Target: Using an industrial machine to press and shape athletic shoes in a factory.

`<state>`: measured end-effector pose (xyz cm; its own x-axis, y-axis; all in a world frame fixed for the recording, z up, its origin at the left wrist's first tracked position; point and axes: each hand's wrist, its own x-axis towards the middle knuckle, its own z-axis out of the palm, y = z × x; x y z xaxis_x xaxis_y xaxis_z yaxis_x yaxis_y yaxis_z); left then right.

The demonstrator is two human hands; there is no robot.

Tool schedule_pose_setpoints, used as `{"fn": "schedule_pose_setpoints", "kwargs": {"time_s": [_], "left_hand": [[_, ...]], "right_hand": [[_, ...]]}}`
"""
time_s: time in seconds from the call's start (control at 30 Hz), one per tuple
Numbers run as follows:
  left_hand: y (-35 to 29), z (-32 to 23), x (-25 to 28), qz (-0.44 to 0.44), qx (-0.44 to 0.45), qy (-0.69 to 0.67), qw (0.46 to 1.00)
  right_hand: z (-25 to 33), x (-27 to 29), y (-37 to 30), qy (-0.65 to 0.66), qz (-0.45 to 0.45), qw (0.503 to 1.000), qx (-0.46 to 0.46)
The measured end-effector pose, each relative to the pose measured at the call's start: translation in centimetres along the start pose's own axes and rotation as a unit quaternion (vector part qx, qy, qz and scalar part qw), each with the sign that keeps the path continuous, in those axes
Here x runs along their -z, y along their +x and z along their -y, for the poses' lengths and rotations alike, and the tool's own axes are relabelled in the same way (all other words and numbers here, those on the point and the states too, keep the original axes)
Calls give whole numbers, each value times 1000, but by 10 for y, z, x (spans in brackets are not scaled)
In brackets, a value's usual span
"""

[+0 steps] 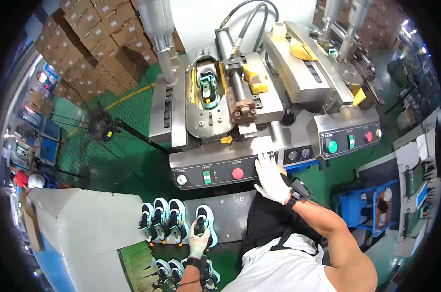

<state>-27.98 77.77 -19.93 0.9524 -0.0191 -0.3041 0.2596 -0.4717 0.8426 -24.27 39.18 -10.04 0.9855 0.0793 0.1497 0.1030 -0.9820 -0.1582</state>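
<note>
Row of teal-and-white shoes (164,219) on a grey shelf (228,216). Left hand (198,239), gloved, closed around the rightmost shoe (206,221). Right hand (270,179), gloved, open, fingers flat on control panel (215,173) beside red button (237,173). Press machine (240,92) above holds another shoe (208,87).

A single head-worn fisheye view looks steeply down over the person's chest onto a steel press machine (240,97) close ahead, its control panel (215,173) within arm's reach; straight edges bow toward the dark rim, where stacked cartons (99,39) recede far off at upper left.
</note>
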Motion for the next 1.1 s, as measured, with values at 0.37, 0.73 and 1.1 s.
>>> {"fn": "schedule_pose_setpoints", "kwargs": {"time_s": [0.37, 0.73, 1.1], "left_hand": [[-80, -264, -161, 276, -172, -175, 929], [-188, -376, -305, 748, -375, -94, 540], [-122, -241, -291, 588, -49, -7, 807]], "right_hand": [[34, 94, -199, 367, -10, 924, -104], [-151, 163, -360, 182, -730, 537, -381], [-511, 225, -600, -206, -329, 647, -656]]}}
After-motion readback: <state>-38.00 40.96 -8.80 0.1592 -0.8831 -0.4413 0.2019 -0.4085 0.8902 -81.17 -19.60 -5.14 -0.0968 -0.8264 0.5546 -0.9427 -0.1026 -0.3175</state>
